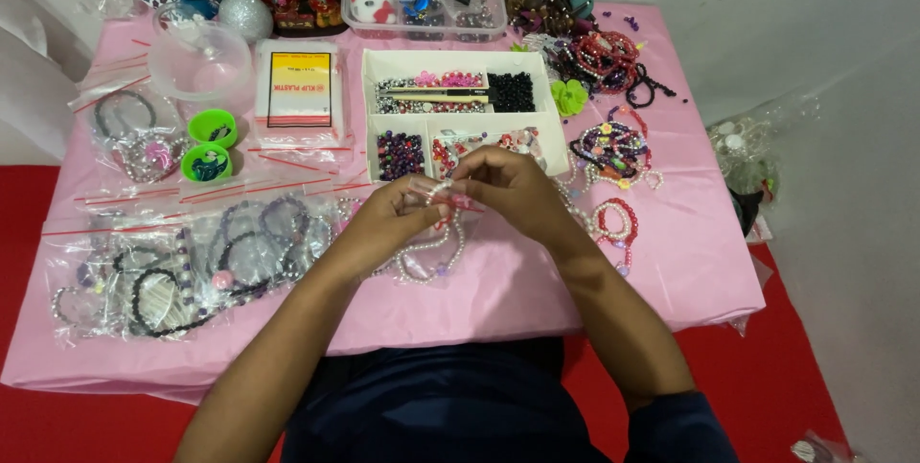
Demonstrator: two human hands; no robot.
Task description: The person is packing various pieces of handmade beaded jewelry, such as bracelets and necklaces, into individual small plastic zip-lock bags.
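A: Far left on the pink counter [671, 271] lie clear zip bags of bracelets [182, 271]. What does the left hand [383, 223] hold?

B: Its fingers are pinched shut on a pearl bead bracelet [433, 254], whose loop hangs down onto the counter in front of the white divided bead tray [460, 113].

A: And the right hand [513, 190]?

B: Also closed, pinching the same strand at its top. It looks light, limp and slippery, likely fragile at the string; best gripped near the ends. Loose bracelets [613, 151] lie further right.
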